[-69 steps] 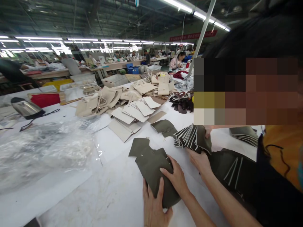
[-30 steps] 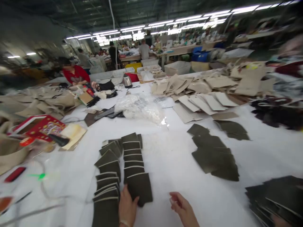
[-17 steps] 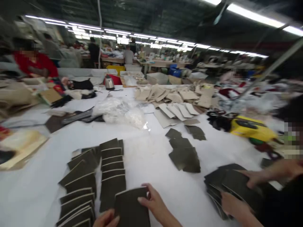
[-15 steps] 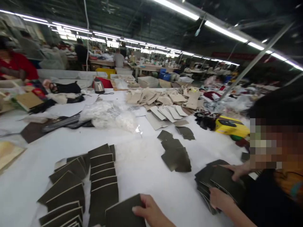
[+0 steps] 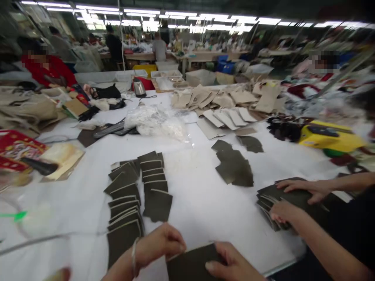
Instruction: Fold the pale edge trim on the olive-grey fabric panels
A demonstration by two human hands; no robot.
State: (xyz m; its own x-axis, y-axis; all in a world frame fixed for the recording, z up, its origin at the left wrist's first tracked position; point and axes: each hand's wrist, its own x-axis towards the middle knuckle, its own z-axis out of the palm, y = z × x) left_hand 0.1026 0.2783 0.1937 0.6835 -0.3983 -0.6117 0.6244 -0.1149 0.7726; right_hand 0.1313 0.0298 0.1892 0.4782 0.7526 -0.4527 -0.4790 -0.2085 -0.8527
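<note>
At the bottom middle, a dark olive fabric panel (image 5: 195, 265) with a pale edge is held low over the white table (image 5: 193, 199). My right hand (image 5: 230, 261) grips its right side, thumb on top. My left hand (image 5: 159, 244), with a pale band at the wrist, has its fingers pinched together at the panel's upper left edge. Just beyond, two columns of similar overlapping panels lie on the table: a left column (image 5: 123, 207) and a right column (image 5: 155, 175). The nearest panel in the right column sits askew. Whether my hands hold one panel or several is unclear.
At right, a co-worker's hands (image 5: 304, 191) rest on a dark panel stack (image 5: 269, 193). More dark panels (image 5: 234, 162) lie mid-table. Behind are pale pieces (image 5: 228, 117), a clear plastic bag (image 5: 158, 121), a yellow item (image 5: 331, 134) and a kettle (image 5: 139, 88).
My left hand has come into view and reached the panel. My right hand's panel has moved right, away from the right column. The camera has tilted down and turned left.
</note>
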